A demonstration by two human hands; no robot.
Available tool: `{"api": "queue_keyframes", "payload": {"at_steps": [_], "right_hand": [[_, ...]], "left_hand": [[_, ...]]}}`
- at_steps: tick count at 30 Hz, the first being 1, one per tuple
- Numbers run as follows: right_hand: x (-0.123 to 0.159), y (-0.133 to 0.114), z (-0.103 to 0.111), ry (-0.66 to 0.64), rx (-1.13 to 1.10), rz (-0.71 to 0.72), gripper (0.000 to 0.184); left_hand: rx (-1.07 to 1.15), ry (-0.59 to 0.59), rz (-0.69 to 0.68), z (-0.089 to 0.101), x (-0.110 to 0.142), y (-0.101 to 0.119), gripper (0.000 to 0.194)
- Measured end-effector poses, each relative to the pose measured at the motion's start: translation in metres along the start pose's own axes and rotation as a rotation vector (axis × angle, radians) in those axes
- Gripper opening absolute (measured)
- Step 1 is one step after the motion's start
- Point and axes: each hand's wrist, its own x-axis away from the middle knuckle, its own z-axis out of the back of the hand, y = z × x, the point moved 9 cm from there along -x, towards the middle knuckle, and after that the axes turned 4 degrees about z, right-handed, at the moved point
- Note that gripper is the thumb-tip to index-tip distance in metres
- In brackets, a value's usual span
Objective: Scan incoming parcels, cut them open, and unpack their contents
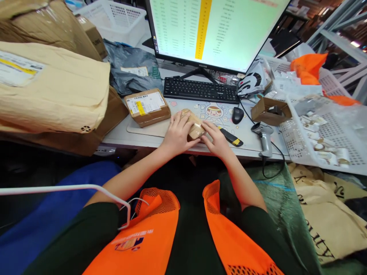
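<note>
**Both hands close around a small taped parcel at the mat's near edge**

The step in hand looks like handling or checking the parcel [196,130]: it sits between the hands at the near side of the mat [155,131], on the tabletop [137,140]. Shiny clear tape shows on its near end. The left hand [177,133] has its fingers laid over the parcel's left side and top, with the thumb bent in along the near side, so its grip clasps the parcel. The right hand [216,140] meets the right side with its fingertips, fingers a little apart; how firmly that grip presses, I cannot tell.

A labelled box [151,116] lies to the left of the parcel, label up. The cutter [229,136] is just beside the right hand, partly hidden by it. Beyond are the keyboard [200,90] and mouse [237,115], with the scanner [266,141] farther right.

Judging by this hold, turning the parcel would call for the left hand to steady it while the right fingertips guide the other side. Using the cutter would first call for freeing the right hand and keeping the left fingers away from the blade's path.
</note>
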Motion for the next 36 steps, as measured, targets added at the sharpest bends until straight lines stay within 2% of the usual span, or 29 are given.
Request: {"api": "queue_keyframes", "payload": {"at_steps": [3,8,12,15,20,23,27,29,32,34,36], "right_hand": [[-0.017,-0.017,-0.004,0.038,-0.005,0.105,0.038],[-0.027,-0.034,-0.003,0.217,-0.07,0.308,0.024],[-0.031,-0.032,-0.005,0.323,-0.077,0.326,0.022],[-0.032,-0.024,-0.009,0.428,-0.125,0.194,0.032],[-0.011,0.008,-0.014,0.798,-0.296,-0.301,0.049],[-0.004,0.024,-0.027,0.864,-0.447,-0.488,0.052],[-0.006,0.041,-0.037,0.837,-0.593,-0.578,0.052],[-0.006,0.048,-0.04,0.837,-0.626,-0.605,0.052],[-0.006,0.055,-0.044,0.838,-0.66,-0.619,0.051],[-0.009,0.056,-0.045,0.807,-0.661,-0.614,0.051],[-0.012,0.049,-0.036,0.753,-0.582,-0.57,0.049]], "left_hand": [[0.026,0.117,-0.002,-0.007,0.007,-0.014,0.064],[0.033,0.241,-0.086,-0.015,0.018,-0.033,0.075],[0.045,0.273,-0.065,-0.02,0.019,-0.036,0.071],[0.059,0.309,-0.083,-0.019,0.021,-0.03,0.066],[-0.006,0.277,-0.09,-0.016,0.025,-0.015,0.054],[-0.027,0.224,-0.176,-0.002,0.018,-0.005,0.051],[0.073,0.154,-0.321,0.015,0.012,-0.007,0.045],[0.104,0.172,-0.298,0.013,0.019,-0.016,0.035],[0.117,0.289,-0.237,0.008,0.047,-0.024,0.021],[0.143,0.332,-0.235,0.01,0.062,-0.022,0.019],[0.183,0.314,-0.179,0.02,0.059,-0.022,0.023]]}}
